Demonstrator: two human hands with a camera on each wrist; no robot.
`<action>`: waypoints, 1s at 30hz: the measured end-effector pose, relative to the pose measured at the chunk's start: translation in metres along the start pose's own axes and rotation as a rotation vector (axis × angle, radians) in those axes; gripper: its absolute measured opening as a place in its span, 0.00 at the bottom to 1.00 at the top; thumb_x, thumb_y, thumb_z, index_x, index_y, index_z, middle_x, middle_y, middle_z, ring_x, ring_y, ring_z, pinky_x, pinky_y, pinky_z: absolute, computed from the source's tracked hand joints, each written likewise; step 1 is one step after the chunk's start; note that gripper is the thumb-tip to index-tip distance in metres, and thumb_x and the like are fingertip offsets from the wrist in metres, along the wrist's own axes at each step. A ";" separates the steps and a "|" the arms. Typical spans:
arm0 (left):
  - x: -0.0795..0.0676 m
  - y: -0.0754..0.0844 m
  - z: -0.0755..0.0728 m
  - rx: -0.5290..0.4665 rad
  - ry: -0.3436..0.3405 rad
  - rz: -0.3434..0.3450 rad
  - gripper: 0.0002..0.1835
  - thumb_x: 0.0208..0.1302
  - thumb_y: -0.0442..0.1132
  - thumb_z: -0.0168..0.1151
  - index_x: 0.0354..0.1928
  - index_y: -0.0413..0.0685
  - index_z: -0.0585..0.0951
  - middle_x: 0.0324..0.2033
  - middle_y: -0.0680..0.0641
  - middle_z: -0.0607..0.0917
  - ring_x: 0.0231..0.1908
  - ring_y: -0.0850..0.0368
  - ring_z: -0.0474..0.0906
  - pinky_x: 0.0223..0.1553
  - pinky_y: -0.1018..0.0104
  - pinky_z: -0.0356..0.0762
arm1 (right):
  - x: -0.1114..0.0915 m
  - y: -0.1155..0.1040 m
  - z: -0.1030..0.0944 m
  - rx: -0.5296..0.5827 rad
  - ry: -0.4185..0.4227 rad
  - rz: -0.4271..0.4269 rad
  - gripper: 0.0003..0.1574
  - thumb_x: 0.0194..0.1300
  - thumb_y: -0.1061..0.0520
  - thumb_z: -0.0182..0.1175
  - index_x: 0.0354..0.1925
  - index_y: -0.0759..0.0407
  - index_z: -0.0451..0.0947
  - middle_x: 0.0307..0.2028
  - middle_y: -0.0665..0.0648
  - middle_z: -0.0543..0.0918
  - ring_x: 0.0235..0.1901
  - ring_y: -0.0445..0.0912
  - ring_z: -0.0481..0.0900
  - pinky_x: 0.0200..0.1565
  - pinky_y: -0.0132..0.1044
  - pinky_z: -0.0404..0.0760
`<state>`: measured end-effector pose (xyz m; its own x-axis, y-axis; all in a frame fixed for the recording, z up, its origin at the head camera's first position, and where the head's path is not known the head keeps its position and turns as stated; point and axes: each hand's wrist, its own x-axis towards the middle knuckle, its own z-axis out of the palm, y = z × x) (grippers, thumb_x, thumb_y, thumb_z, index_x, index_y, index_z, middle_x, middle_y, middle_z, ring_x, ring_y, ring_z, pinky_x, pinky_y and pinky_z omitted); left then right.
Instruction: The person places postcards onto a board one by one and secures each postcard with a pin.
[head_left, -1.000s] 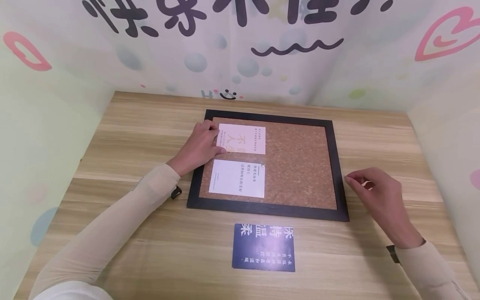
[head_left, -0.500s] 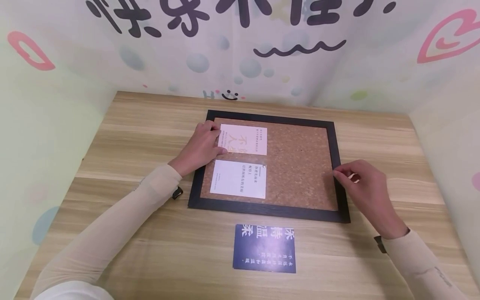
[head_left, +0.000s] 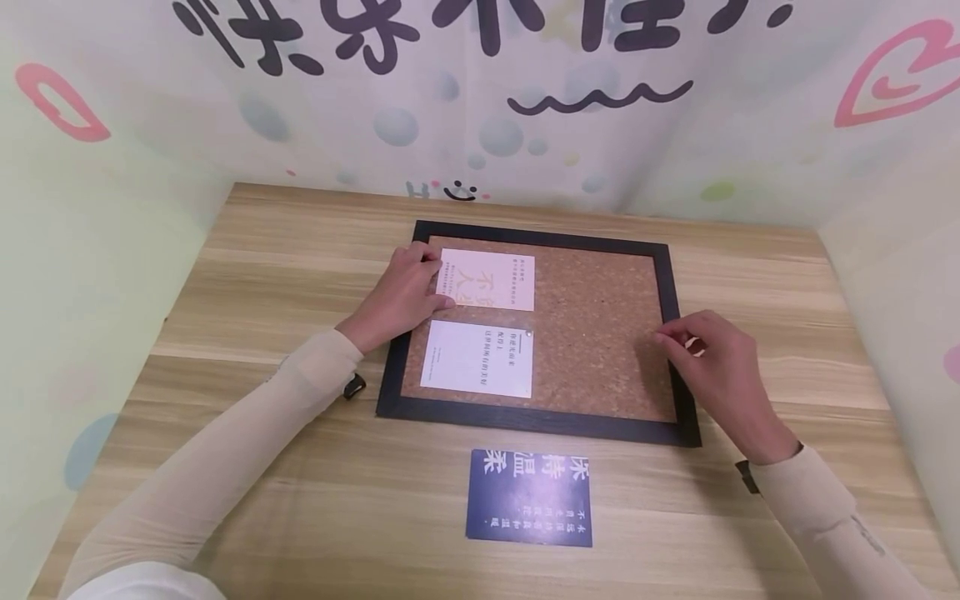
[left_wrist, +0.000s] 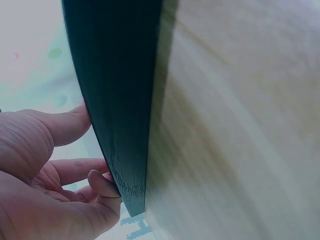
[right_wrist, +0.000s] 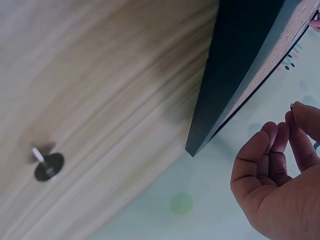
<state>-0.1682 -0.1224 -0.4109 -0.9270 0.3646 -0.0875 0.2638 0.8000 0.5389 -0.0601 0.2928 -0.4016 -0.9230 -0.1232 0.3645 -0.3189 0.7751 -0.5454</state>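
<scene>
A cork board (head_left: 596, 333) in a black frame lies on the table. My left hand (head_left: 393, 292) reaches over the frame's left side, its thumb and fingertips spread along the left end of a pink card (head_left: 498, 279) on the cork. Below it lies a white card (head_left: 476, 358) with a small round tack head (head_left: 528, 333) at its upper right corner. Over the frame's right side, my right hand (head_left: 716, 367) pinches a tiny metal thumbtack (right_wrist: 292, 106) between thumb and forefinger, mostly hidden by the fingertips. Another thumbtack (right_wrist: 49, 166) rests point up on the table.
A dark blue card (head_left: 528, 498) with white characters lies on the wooden table (head_left: 337, 500) in front of the board. A printed wall sheet (head_left: 480, 133) stands behind the table, with pale walls at both sides.
My right hand has moved left and slightly away from me, from beside the frame to over its right edge. The left hand stays at the pink card.
</scene>
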 end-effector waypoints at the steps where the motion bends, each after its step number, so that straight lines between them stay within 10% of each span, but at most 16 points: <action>1: 0.000 0.000 0.000 0.001 -0.001 0.004 0.29 0.72 0.40 0.77 0.66 0.26 0.82 0.74 0.34 0.70 0.69 0.37 0.65 0.70 0.48 0.70 | 0.001 0.000 0.001 -0.001 -0.004 -0.001 0.06 0.64 0.70 0.78 0.40 0.65 0.92 0.33 0.56 0.86 0.34 0.33 0.74 0.40 0.16 0.73; 30: -0.001 0.000 0.001 -0.013 0.006 0.011 0.29 0.72 0.39 0.77 0.67 0.26 0.81 0.75 0.34 0.70 0.69 0.38 0.64 0.69 0.48 0.71 | 0.026 -0.013 0.016 0.000 -0.088 -0.002 0.07 0.67 0.68 0.77 0.43 0.63 0.91 0.34 0.56 0.85 0.34 0.46 0.73 0.35 0.24 0.69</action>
<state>-0.1667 -0.1226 -0.4117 -0.9258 0.3703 -0.0764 0.2703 0.7895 0.5510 -0.0838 0.2695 -0.3972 -0.9379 -0.1784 0.2976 -0.3203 0.7750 -0.5447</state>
